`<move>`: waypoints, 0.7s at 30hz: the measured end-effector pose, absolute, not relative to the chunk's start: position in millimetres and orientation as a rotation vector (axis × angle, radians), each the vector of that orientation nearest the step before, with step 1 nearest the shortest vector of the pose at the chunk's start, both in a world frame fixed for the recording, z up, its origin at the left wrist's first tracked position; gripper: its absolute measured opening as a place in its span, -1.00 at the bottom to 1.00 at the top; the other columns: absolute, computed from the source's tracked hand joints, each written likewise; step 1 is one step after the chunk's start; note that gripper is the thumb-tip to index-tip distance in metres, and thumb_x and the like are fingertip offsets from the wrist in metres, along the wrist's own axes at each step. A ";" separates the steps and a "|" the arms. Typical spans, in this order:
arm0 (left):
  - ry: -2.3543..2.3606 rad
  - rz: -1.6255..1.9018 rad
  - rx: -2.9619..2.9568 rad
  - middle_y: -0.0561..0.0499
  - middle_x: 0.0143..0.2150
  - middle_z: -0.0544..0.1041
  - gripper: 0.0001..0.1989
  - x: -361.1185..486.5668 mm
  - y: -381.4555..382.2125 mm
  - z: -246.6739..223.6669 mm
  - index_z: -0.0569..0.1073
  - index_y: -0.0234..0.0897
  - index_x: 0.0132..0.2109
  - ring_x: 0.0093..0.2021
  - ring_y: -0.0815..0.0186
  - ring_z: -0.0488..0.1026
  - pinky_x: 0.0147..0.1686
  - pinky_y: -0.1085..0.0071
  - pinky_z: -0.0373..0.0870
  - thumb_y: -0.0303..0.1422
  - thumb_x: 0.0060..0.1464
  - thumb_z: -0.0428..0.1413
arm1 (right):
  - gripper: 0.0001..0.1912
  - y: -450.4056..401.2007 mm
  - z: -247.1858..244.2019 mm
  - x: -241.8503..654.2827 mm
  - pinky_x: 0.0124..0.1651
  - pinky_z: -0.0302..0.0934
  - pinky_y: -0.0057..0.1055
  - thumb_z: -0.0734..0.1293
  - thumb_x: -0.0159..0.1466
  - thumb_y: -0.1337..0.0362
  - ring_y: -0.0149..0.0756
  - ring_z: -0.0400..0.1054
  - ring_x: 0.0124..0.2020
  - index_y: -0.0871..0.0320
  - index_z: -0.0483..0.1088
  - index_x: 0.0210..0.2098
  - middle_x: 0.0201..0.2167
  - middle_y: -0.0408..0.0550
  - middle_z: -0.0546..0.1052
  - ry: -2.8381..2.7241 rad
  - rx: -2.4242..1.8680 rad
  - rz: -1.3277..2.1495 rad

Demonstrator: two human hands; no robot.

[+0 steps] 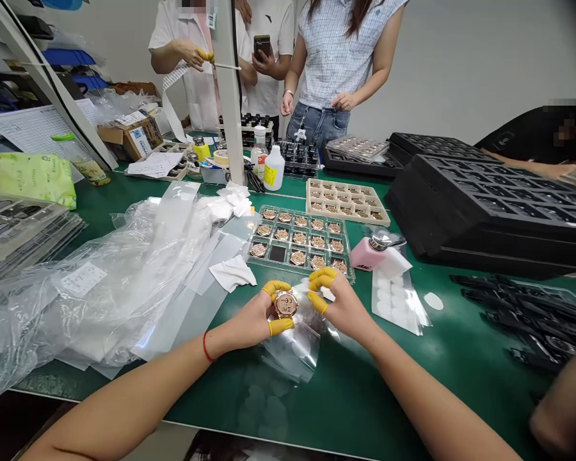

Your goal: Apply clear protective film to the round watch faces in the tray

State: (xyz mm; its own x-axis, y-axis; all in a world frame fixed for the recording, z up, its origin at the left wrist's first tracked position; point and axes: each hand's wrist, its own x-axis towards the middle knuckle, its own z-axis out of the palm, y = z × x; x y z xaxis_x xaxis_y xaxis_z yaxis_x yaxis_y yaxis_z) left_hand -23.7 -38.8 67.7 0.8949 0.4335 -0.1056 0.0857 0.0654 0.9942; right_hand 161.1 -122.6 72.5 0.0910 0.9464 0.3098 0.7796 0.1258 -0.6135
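Yellow finger covers are on the fingers of both my hands. My left hand (264, 315) holds a round gold watch case (286, 305) between thumb and fingers, its marked back facing up. Just to the right, my right hand (338, 301) curls its fingers over a clear plastic film (300, 355); whether it grips the film I cannot make out. Beyond both hands lies a clear tray (349, 256) with rows of similar gold cases and one vacant, dark slot in the near row.
A beige tray (386, 221) of cases, a pink bottle (366, 255) and white round stickers (393, 294) lie right of the clear tray. Plastic bags (100, 301) cover the left. Black trays (461, 218) and straps (523, 314) are at right. People stand across the table.
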 end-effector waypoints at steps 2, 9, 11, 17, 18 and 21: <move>0.422 0.289 1.519 0.00 -0.13 0.35 -0.55 -22.7 -39.5 67.0 0.18 -0.21 0.03 -0.19 0.33 0.38 -0.23 0.42 0.34 -0.38 0.02 0.17 | -0.96 -128.0 80.9 151.0 -0.10 0.11 -0.25 0.28 0.19 0.37 -0.26 0.25 -0.19 0.11 0.35 -0.37 -0.24 -0.05 0.44 -1.817 -1.531 0.267; 0.428 0.308 1.467 -0.06 -0.08 0.40 -0.58 -22.3 -43.4 69.4 0.22 -0.23 0.04 -0.11 0.25 0.43 -0.14 0.35 0.40 -0.37 0.04 0.15 | -0.89 -126.7 71.7 129.1 -0.25 0.07 -0.27 0.24 0.25 0.37 -0.28 0.20 -0.32 0.09 0.41 -0.30 -0.37 -0.06 0.45 -1.865 -1.419 0.067; 0.456 0.317 1.491 -0.06 -0.06 0.40 -0.56 -22.5 -43.8 70.0 0.23 -0.22 0.05 -0.11 0.25 0.43 -0.12 0.33 0.40 -0.37 0.02 0.16 | -0.88 -127.4 71.1 128.2 -0.25 0.06 -0.27 0.24 0.25 0.38 -0.28 0.20 -0.32 0.08 0.41 -0.31 -0.37 -0.07 0.46 -1.870 -1.416 0.062; 0.471 0.416 1.454 -0.08 -0.04 0.40 -0.54 -25.3 -43.8 63.7 0.17 -0.19 0.09 -0.08 0.24 0.44 -0.07 0.30 0.40 -0.35 0.07 0.15 | -0.92 -123.5 76.1 151.5 -0.18 0.14 -0.25 0.28 0.20 0.26 -0.25 0.28 -0.30 0.11 0.38 -0.32 -0.36 -0.07 0.47 -1.479 -1.770 0.444; 0.460 0.444 1.463 -0.10 0.00 0.39 -0.53 -26.1 -43.2 62.4 0.16 -0.18 0.10 -0.05 0.23 0.44 -0.03 0.28 0.38 -0.34 0.08 0.14 | -0.88 -122.9 77.4 156.9 -0.15 0.15 -0.24 0.29 0.18 0.25 -0.24 0.29 -0.27 0.11 0.39 -0.28 -0.33 -0.07 0.47 -1.418 -1.836 0.543; 0.394 0.490 1.523 -0.15 0.13 0.31 -0.56 -28.2 -40.9 59.7 0.14 -0.18 0.11 0.03 0.21 0.39 0.05 0.25 0.34 -0.33 0.12 0.10 | -0.86 -123.3 82.2 163.9 -0.12 0.17 -0.25 0.26 0.17 0.25 -0.22 0.30 -0.20 0.12 0.40 -0.29 -0.28 -0.06 0.48 -1.363 -1.876 0.797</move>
State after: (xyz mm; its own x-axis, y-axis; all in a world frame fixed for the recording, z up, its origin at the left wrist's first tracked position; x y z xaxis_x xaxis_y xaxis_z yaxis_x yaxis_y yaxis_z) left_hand -28.2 -40.9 59.7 0.8432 0.5345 0.0574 -0.0583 -0.0152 0.9982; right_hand 163.9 -123.3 82.2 0.2656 0.9601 -0.0872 0.5464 -0.2245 -0.8069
